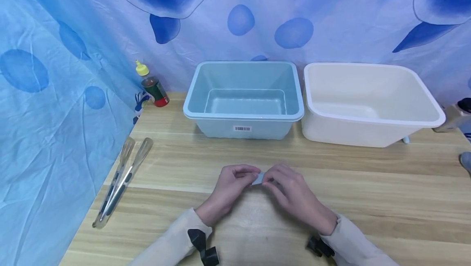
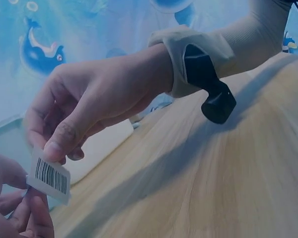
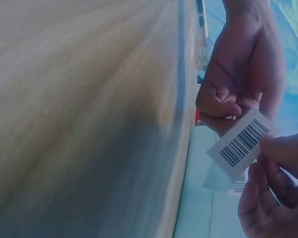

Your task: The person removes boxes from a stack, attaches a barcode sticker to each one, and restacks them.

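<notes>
At lower centre, your left hand [image 1: 229,188] and right hand [image 1: 290,194] both pinch one barcode label [image 1: 258,178]. Behind stand two tubs: one blue tub [image 1: 243,98], one white tub [image 1: 368,102].

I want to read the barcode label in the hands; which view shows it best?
The right wrist view: the barcode label faces the camera, bars clear. The left wrist view shows it smaller and angled; the head view shows only a pale sliver between the fingertips.

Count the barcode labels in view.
2. One label is pinched between the left hand and right hand over the table; another sticker is on the blue bin's front. Others may be hidden.
</notes>
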A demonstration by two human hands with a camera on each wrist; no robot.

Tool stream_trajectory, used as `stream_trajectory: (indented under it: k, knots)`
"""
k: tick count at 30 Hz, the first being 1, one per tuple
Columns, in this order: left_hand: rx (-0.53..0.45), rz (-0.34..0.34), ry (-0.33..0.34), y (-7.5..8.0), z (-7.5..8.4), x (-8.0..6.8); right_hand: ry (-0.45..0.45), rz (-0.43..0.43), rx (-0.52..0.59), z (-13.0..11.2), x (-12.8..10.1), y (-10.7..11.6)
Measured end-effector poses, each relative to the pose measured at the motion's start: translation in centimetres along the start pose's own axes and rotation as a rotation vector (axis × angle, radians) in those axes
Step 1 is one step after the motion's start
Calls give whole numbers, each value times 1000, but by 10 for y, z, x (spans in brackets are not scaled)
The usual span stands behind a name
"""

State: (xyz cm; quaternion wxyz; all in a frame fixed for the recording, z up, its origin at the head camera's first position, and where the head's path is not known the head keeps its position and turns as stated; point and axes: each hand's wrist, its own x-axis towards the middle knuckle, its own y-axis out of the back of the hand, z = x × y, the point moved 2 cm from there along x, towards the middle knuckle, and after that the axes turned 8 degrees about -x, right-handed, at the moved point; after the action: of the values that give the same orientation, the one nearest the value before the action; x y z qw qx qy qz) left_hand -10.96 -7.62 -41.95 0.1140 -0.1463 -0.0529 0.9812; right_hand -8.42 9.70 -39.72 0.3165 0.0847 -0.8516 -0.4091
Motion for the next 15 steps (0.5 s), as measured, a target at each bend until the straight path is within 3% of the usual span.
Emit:
stream_trajectory:
  k: [9, 15]
  knots:
    - [81, 22, -20, 8, -6, 6, 2, -63, -6, -1, -5, 1]
    - [263, 37, -150, 12, -7, 8, 14, -60, 0, 2, -9, 1]
